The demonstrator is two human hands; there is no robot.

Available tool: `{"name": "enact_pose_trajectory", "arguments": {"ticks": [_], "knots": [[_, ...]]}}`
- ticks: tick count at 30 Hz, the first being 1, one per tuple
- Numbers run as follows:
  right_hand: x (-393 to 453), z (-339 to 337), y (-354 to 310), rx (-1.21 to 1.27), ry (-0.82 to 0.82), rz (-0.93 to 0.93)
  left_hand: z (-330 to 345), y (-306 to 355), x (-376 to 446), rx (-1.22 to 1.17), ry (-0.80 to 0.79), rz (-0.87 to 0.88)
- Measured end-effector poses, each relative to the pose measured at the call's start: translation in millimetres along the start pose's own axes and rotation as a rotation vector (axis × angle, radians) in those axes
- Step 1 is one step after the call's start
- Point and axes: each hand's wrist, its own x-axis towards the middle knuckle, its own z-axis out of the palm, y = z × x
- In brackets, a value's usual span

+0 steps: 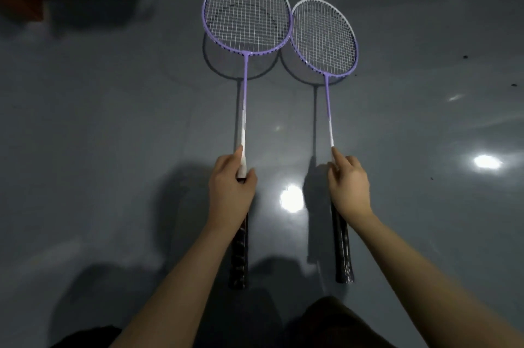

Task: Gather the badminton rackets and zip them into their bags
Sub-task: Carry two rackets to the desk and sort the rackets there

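Floor (99, 134), grey and glossy, fills most of the view, with dark shadow along its far left edge and bright light glints toward the right. Left hand (231, 186) is closed around the left racket (246, 18) at the white cone where shaft meets handle, thumb laid up along the shaft and fingers curled under it. That racket's black grip runs back beneath the wrist and forearm toward the person, and its purple-and-white head points away, lifted off the floor, since its shadow ring lies apart and lower on the floor. Between the two hands a round light glare sits on the floor. Right racket (324, 38) has a head that looks smaller and tilted, and its rim touches or just overlaps the left head's rim at the near side; I cannot tell which. Its shadow also falls apart from it on the floor. Right hand (349, 188) holds this racket at the top of its black grip, forefinger stretched along the thin white shaft, other fingers wrapped round the handle, and the grip's end pokes out behind the wrist. Dark specks dot the floor at far right
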Motion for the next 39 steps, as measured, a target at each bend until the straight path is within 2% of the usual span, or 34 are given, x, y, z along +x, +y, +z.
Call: {"name": "enact_pose_trajectory", "arguments": {"ticks": [6,13,23,27,31,39], "knots": [[-23.3,-95.0,-76.9,0.102,0.093,0.073,-69.6,97.3,-22.6,-0.052,-0.047,0.036],[-88.1,-246.7,-192.7,0.182,0.16,0.11,-182.8,247.3,-58.3,-0.052,-0.05,0.136],[-176.8,-478.4,-354.8,0.28,0.205,-0.015,-359.0,477.5,-112.8,0.07,-0.031,0.269],[-177.3,-545.6,-398.5,0.314,0.233,-0.088,-399.2,546.9,-122.0,0.021,0.051,0.349],[-158.7,-595.7,-433.3,0.323,0.263,-0.192,-427.1,597.9,-112.3,-0.059,0.13,0.352],[-70.5,-635.6,-495.7,0.293,0.277,-0.332,-459.1,641.7,-28.2,-0.036,0.278,0.422]]}}
